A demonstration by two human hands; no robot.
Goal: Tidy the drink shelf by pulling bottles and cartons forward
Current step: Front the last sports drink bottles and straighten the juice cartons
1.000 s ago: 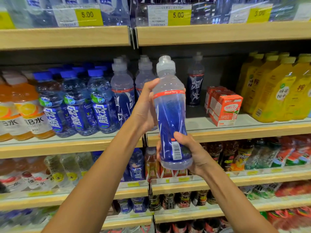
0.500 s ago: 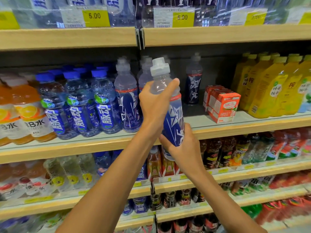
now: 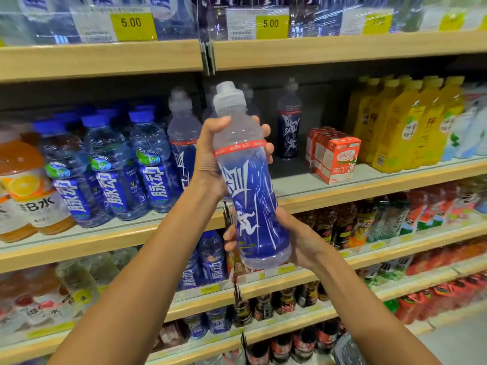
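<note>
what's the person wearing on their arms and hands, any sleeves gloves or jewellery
Nothing worn shows. The left forearm and right forearm are bare from the picture's lower edge to the wrists, with no sleeve or cuff in view. The left hand and right hand are ungloved, and no watch, bracelet or ring shows on their visible sides.

Two hands, a left hand (image 3: pixel 210 164) and a right hand (image 3: pixel 303 241), hold one sports bottle (image 3: pixel 250 196). The shelf (image 3: pixel 369 185) shows three front-row blue-capped bottles (image 3: pixel 110 167), three red cartons (image 3: pixel 336 159) and two 5.00 tags (image 3: pixel 133 23).

Glossy clear plastic bottle (image 3: pixel 249 185) with a shiny blue film label; matt light wood-look shelf edge (image 3: pixel 369 184).
</note>
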